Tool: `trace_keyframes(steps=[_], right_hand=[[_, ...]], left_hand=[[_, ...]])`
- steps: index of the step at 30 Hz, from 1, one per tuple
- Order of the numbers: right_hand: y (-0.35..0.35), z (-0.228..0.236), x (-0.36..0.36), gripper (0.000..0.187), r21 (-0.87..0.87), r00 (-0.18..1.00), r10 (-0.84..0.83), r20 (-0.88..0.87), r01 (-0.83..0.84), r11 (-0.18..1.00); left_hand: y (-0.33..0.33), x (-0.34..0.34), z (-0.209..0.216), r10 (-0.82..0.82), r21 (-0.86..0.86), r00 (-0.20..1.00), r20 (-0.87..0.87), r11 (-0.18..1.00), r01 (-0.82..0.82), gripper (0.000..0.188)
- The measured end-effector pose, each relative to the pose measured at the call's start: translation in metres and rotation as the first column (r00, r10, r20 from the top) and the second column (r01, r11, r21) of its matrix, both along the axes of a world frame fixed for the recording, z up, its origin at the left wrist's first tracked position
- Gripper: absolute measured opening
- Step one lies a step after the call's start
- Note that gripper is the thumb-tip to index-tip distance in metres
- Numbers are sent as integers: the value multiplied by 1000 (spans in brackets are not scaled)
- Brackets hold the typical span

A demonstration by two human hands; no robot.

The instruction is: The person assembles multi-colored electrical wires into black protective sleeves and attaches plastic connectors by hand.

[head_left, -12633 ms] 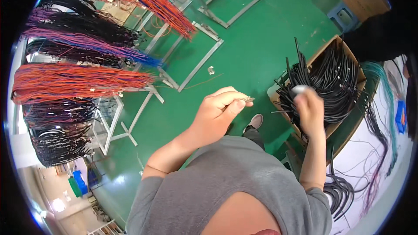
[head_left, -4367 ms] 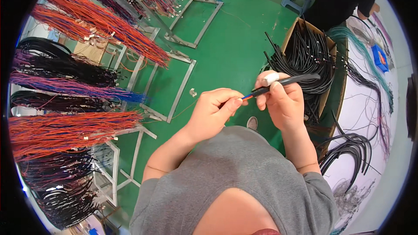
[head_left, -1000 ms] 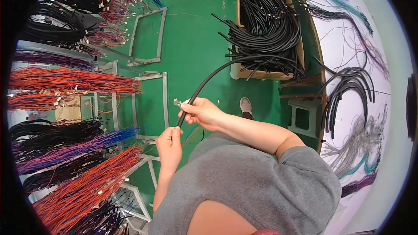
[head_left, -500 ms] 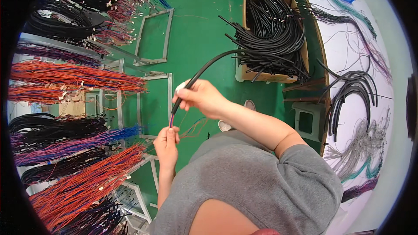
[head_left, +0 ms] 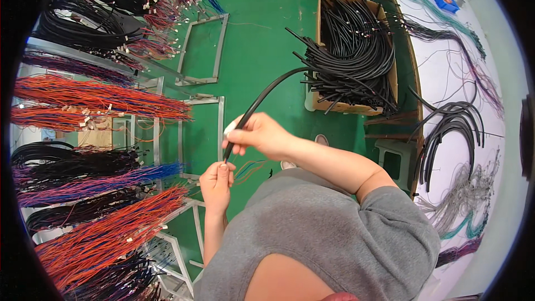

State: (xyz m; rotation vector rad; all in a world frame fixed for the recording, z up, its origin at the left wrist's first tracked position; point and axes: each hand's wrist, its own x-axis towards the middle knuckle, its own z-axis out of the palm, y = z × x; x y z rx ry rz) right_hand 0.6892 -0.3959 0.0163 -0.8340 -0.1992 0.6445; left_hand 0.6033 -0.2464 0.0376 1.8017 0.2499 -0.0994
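A long black sleeving tube (head_left: 267, 90) curves from the cardboard box down to my hands. My right hand (head_left: 262, 135) is closed around it near its lower end, with something small and white showing at the fingertips. Just below, my left hand (head_left: 216, 181) pinches the wires right at the tube's mouth; its fingers hide most of them. Thin loose wires (head_left: 249, 170), orange and teal, trail out beside the left hand.
The cardboard box (head_left: 330, 106) heaped with black tubes (head_left: 356, 50) stands ahead to the right. A white table (head_left: 446, 150) with more tubes and wire bundles runs along the right. At left, metal racks (head_left: 222, 128) carry orange wire bundles (head_left: 111, 100) and black ones.
The tube's lower end has come down to my left fingers, covering the short stretch of wires that showed between my hands. My right hand has moved slightly down with it.
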Motion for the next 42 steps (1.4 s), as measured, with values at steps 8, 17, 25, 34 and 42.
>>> trace_keyframes(steps=[8,17,25,34,42], right_hand=[[7,5,-4,14,22,998,58,7,-58,998],[-72,-14,66,13,30,672,-567,-477,657,753],[-183,21,116,15,-30,552,-833,46,834,551],[-110,124,115,13,68,567,-765,306,789,611],[86,146,-8,27,-501,499,488,716,-120,857]], left_hand=[[-16,8,-1,156,-171,984,90,975,-139,26],[80,-27,-14,190,-441,981,-32,878,-184,24],[161,-96,-53,300,-578,951,-78,764,-288,23],[182,-146,-157,382,-663,886,-262,596,-453,16],[52,-51,25,244,76,789,564,936,-344,37]])
